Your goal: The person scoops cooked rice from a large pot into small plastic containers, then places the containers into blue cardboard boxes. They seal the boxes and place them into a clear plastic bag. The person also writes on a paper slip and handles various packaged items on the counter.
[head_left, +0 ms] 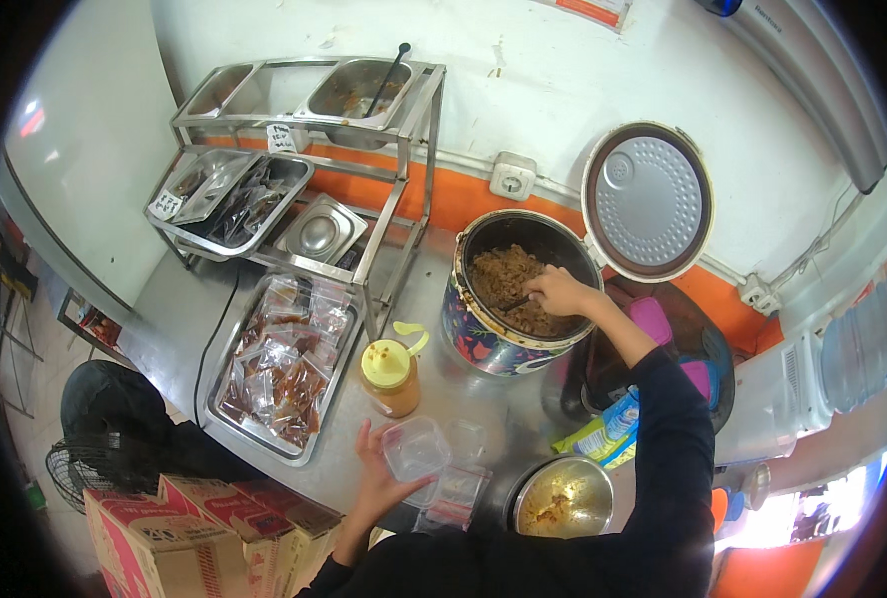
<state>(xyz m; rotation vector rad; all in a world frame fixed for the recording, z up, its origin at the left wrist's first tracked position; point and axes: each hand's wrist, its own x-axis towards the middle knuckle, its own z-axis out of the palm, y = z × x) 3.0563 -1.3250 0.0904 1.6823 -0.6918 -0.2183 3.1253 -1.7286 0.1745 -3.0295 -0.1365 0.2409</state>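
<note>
My left hand (pixel 373 482) grips a clear plastic tub (pixel 415 448) by its side, held tilted above the steel table. No food shows in the tub. My right hand (pixel 560 292) reaches into an open rice cooker (pixel 511 349) with a dark flowered outside. Its fingers close on a dark utensil (pixel 515 303), whose lower end is hidden in the brown cooked food (pixel 504 271). The cooker's round lid (pixel 651 202) stands raised at the right. Beside the tub is a squeeze bottle (pixel 390 378) with a yellow top and orange-brown contents.
A steel tray (pixel 316 431) of small sauce bags lies left of the bottle. A metal rack (pixel 401 189) with steel pans stands behind it. Near me sit a stained steel bowl (pixel 566 495) and small clear packets (pixel 459 495). Cardboard boxes (pixel 179 538) are at the lower left.
</note>
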